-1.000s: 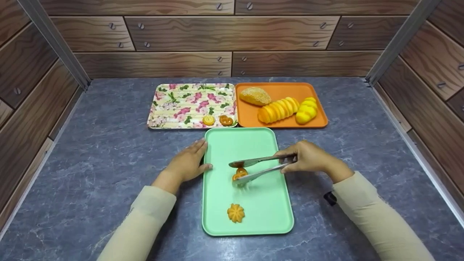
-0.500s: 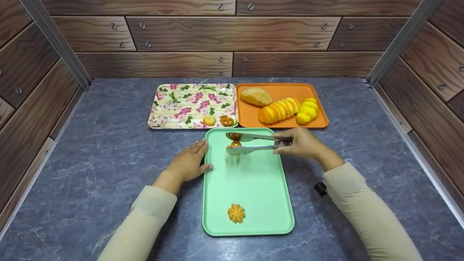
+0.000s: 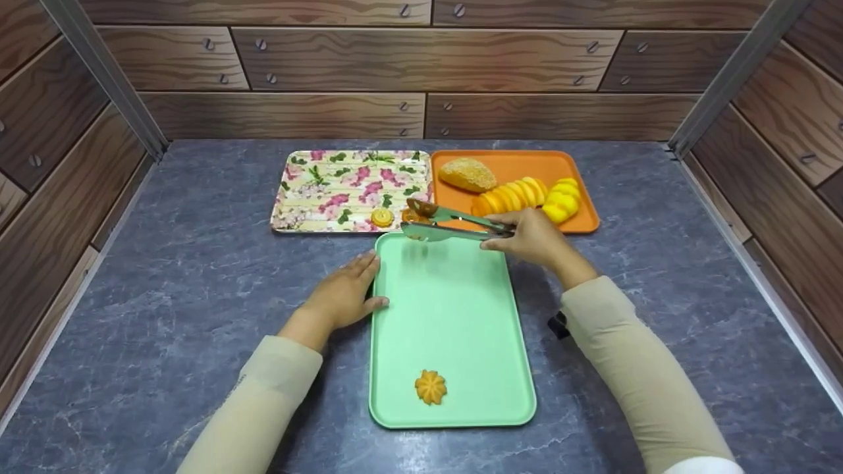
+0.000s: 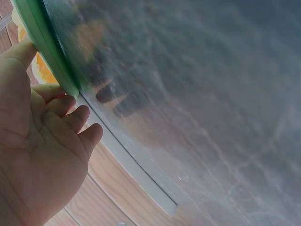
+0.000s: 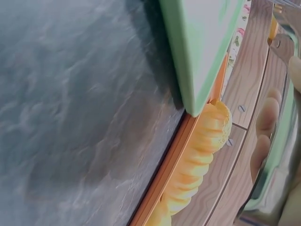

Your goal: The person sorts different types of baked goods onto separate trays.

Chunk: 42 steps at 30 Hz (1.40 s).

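Note:
My right hand (image 3: pixel 530 240) grips metal tongs (image 3: pixel 454 227) near their hinged end. The tong tips reach over the front right corner of the floral tray (image 3: pixel 309 191) and the far rim of the green tray (image 3: pixel 454 316). Between the tips an orange-brown pretzel (image 3: pixel 413 216) shows, partly hidden by them; it overlaps the pretzel lying on the floral tray, so I cannot tell the two apart. My left hand (image 3: pixel 339 293) touches the green tray's left edge with extended fingers. A flower-shaped cookie (image 3: pixel 431 387) lies near that tray's front end.
A round yellow cookie (image 3: pixel 382 217) lies on the floral tray, left of the tong tips. Beside that tray, an orange tray (image 3: pixel 583 220) bears a sesame bun (image 3: pixel 467 174), a sliced orange loaf (image 3: pixel 510 196) and a yellow twisted bread (image 3: pixel 562 199). Wood-patterned walls (image 3: pixel 329 115) enclose the table.
My right hand has carried the tongs with a pretzel from the middle of the green tray away from me, to the floral tray's corner. My left hand stays at the green tray's edge.

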Available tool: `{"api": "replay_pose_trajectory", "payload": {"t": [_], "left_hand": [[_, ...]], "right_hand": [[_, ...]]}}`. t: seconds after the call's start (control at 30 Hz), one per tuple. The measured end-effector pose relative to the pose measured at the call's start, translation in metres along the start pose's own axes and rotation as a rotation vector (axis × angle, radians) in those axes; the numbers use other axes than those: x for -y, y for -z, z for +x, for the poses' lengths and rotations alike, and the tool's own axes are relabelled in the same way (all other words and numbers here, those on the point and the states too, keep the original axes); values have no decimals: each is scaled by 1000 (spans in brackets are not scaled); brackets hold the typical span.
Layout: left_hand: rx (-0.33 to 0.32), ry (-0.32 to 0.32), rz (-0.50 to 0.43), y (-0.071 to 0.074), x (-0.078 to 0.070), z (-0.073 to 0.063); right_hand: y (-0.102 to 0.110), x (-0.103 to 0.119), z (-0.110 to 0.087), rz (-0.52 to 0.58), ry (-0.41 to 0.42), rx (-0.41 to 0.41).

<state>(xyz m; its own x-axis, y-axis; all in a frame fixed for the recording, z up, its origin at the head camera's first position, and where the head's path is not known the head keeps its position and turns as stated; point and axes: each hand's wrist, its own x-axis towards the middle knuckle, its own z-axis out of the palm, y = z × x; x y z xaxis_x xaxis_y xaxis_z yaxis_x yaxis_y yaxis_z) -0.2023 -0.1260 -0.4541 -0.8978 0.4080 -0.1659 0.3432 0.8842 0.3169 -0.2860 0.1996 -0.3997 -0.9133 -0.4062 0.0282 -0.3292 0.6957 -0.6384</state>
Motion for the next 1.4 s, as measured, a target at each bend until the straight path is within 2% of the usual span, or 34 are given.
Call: {"api": "replay_pose_trajectory", "payload": {"t": [0.37, 0.67, 1.0, 1.27, 1.4], "left_hand": [[-5, 13, -9, 1, -1, 0], [-5, 17, 1, 1, -2, 0], [-7, 21, -7, 0, -1, 0], [-12, 21, -14, 0, -1, 0], [-10, 24, -22, 0, -2, -1]], "right_hand": [[-13, 11, 21, -59, -116, -80], [-25, 20, 36, -138, -270, -105], [-45, 30, 47, -257, -270, -215], [-55, 33, 52, -320, -303, -228], [-59, 36, 53, -311, -326, -222]]}}
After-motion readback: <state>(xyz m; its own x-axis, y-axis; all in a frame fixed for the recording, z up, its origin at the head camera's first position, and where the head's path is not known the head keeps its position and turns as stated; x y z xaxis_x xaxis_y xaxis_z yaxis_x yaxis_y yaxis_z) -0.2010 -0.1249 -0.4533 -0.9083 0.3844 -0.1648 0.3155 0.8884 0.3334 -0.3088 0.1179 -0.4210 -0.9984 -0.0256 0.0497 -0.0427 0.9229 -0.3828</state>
